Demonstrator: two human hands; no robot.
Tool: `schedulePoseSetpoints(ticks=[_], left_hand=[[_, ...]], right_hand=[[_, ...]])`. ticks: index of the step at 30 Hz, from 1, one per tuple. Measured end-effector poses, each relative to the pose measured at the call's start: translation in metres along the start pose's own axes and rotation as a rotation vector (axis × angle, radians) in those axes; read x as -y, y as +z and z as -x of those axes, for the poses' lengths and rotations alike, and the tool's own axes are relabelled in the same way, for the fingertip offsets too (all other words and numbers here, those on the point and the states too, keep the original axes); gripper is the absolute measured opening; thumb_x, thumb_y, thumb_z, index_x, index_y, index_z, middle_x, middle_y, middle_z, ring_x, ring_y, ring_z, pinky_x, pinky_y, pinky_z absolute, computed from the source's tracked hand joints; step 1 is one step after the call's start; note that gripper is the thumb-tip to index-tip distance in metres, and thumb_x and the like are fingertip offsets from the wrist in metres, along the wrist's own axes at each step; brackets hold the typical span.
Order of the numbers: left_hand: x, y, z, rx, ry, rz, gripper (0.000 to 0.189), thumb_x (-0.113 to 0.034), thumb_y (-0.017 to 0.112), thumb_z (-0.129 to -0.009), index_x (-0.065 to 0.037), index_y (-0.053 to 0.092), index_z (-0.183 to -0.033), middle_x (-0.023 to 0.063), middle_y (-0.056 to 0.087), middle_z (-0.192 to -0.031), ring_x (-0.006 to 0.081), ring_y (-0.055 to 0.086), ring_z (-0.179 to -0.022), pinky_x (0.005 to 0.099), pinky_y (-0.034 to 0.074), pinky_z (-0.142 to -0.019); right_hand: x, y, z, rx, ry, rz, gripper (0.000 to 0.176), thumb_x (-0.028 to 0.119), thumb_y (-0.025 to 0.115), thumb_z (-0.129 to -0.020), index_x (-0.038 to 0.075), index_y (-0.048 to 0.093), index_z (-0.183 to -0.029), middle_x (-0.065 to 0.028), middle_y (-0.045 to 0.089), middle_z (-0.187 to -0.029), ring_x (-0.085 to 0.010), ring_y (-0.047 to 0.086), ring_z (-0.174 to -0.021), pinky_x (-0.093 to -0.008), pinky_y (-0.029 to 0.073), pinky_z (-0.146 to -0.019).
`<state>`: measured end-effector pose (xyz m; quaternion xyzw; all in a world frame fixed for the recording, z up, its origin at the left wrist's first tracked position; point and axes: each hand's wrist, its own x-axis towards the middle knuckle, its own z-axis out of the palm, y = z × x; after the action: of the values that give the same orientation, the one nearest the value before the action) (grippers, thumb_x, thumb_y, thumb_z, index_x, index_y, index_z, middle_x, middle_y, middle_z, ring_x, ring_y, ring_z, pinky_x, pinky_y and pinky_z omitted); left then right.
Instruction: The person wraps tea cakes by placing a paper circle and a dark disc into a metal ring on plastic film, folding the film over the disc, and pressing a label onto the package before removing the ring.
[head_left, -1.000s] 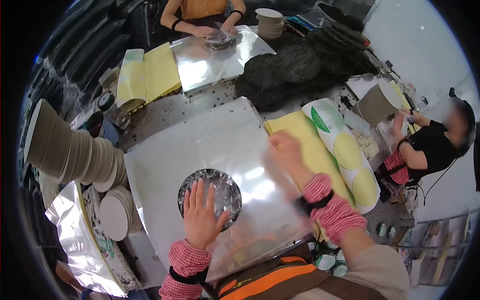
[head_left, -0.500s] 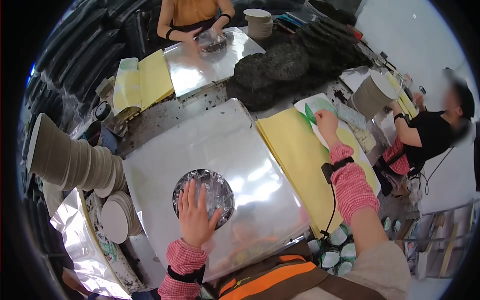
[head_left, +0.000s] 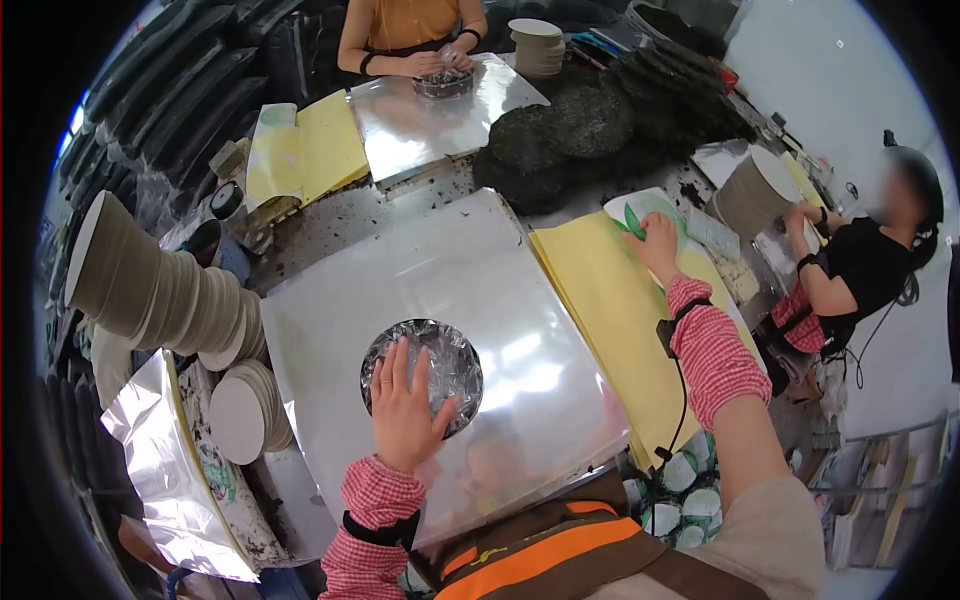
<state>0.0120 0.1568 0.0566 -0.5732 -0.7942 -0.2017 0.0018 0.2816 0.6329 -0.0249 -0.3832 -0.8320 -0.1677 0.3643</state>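
Note:
My left hand [head_left: 405,405] lies flat, fingers extended, on a dark round cake in clear crinkled plastic [head_left: 455,365]. The cake rests on a stack of shiny silver foil sheets [head_left: 340,290]. Off to the right, my right hand [head_left: 657,245] has its fingers bent at the upper end of a white-and-green printed paper sheet [head_left: 632,212]; its thumb and fingertips appear to pinch the paper. Yellow paper sheets [head_left: 600,320] lie between the foil and the printed paper.
Stacks of round grey card discs [head_left: 160,290] stand at left, beside another foil sheet [head_left: 160,450]. Dark round slabs [head_left: 560,140] are piled beyond the foil. A co-worker [head_left: 415,30] handles a similar wrapped cake opposite; another person [head_left: 870,260] works at right.
The view has shifted slightly, moving the scene rightward. My right hand's fingers have loosened from a tighter curl over the printed paper. My left hand stays on the wrapped cake.

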Motion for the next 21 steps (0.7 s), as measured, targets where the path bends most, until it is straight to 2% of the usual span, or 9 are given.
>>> schedulePoseSetpoints(ticks=[3, 5, 9, 11, 13, 15, 16, 18, 21], left_hand=[[0.001, -0.004, -0.001, 0.009, 0.009, -0.009, 0.072, -0.040, 0.070, -0.083, 0.000, 0.049, -0.139, 0.0243, 0.037, -0.151, 0.0411, 0.033, -0.141, 0.0528, 0.022, -0.117], [0.000, -0.002, -0.001, 0.016, 0.006, -0.015, 0.072, -0.040, 0.070, -0.083, -0.001, 0.049, -0.140, 0.0242, 0.036, -0.152, 0.0412, 0.033, -0.141, 0.0527, 0.022, -0.117], [-0.002, -0.003, -0.001, 0.036, -0.015, 0.002, 0.072, -0.038, 0.068, -0.085, 0.000, 0.046, -0.141, 0.0242, 0.034, -0.152, 0.0421, 0.030, -0.142, 0.0535, 0.022, -0.116], [-0.001, -0.005, -0.001, 0.016, 0.010, 0.003, 0.073, -0.040, 0.070, -0.084, -0.001, 0.047, -0.141, 0.0240, 0.035, -0.152, 0.0407, 0.032, -0.142, 0.0528, 0.023, -0.117], [0.000, -0.005, 0.001, 0.025, 0.006, -0.009, 0.073, -0.040, 0.070, -0.084, -0.001, 0.048, -0.141, 0.0240, 0.035, -0.152, 0.0406, 0.032, -0.142, 0.0529, 0.023, -0.117], [-0.001, -0.001, -0.002, 0.006, 0.006, -0.016, 0.073, -0.041, 0.070, -0.084, -0.001, 0.048, -0.140, 0.0240, 0.035, -0.152, 0.0404, 0.032, -0.142, 0.0530, 0.023, -0.116], [0.000, 0.000, 0.000, 0.018, 0.007, -0.011, 0.074, -0.041, 0.070, -0.084, -0.001, 0.047, -0.141, 0.0239, 0.034, -0.153, 0.0413, 0.031, -0.142, 0.0536, 0.023, -0.116], [0.001, -0.001, 0.000, 0.032, -0.002, 0.000, 0.074, -0.042, 0.069, -0.084, -0.001, 0.046, -0.142, 0.0237, 0.033, -0.153, 0.0418, 0.030, -0.142, 0.0546, 0.023, -0.116], [0.002, 0.000, 0.001, 0.000, 0.014, -0.013, 0.072, -0.044, 0.068, -0.085, -0.002, 0.049, -0.140, 0.0241, 0.035, -0.152, 0.0404, 0.032, -0.142, 0.0522, 0.023, -0.117]], right_hand=[[-0.018, 0.013, -0.002, 0.047, 0.066, -0.140, 0.033, 0.032, 0.066, -0.090, 0.001, 0.064, -0.080, -0.0167, 0.071, -0.084, -0.0348, 0.068, -0.079, -0.0406, 0.051, -0.073], [-0.044, 0.019, -0.014, 0.326, 0.783, -0.839, 0.034, 0.033, 0.065, -0.091, 0.000, 0.064, -0.083, -0.0173, 0.070, -0.096, -0.0328, 0.067, -0.092, -0.0395, 0.050, -0.077], [-0.026, -0.031, -0.061, 0.504, 0.590, -0.463, 0.038, 0.036, 0.068, -0.091, -0.001, 0.063, -0.091, -0.0184, 0.067, -0.103, -0.0322, 0.065, -0.100, -0.0395, 0.050, -0.081], [0.003, -0.054, -0.072, 0.273, 0.492, -0.485, 0.046, 0.041, 0.071, -0.087, -0.003, 0.062, -0.099, -0.0215, 0.067, -0.102, -0.0338, 0.066, -0.099, -0.0413, 0.050, -0.082], [0.003, -0.029, -0.045, 0.385, 0.524, -0.380, 0.058, 0.046, 0.075, -0.083, -0.004, 0.059, -0.106, -0.0245, 0.066, -0.105, -0.0359, 0.065, -0.101, -0.0419, 0.051, -0.082], [0.013, -0.022, -0.012, 0.462, 0.132, 0.236, 0.055, 0.045, 0.077, -0.080, -0.003, 0.063, -0.103, -0.0219, 0.069, -0.101, -0.0356, 0.066, -0.097, -0.0422, 0.051, -0.081], [0.018, -0.023, -0.009, 0.447, 0.125, 0.223, 0.055, 0.045, 0.077, -0.080, -0.003, 0.063, -0.103, -0.0219, 0.069, -0.101, -0.0356, 0.066, -0.097, -0.0422, 0.051, -0.081], [0.010, -0.016, -0.009, 0.295, 0.343, -0.234, 0.046, 0.042, 0.078, -0.079, 0.000, 0.067, -0.094, -0.0172, 0.071, -0.089, -0.0339, 0.069, -0.086, -0.0424, 0.052, -0.075], [-0.040, 0.011, -0.020, 0.284, 0.515, -0.282, 0.034, 0.033, 0.078, -0.080, 0.001, 0.069, -0.086, -0.0134, 0.070, -0.077, -0.0260, 0.068, -0.071, -0.0376, 0.052, -0.067]])
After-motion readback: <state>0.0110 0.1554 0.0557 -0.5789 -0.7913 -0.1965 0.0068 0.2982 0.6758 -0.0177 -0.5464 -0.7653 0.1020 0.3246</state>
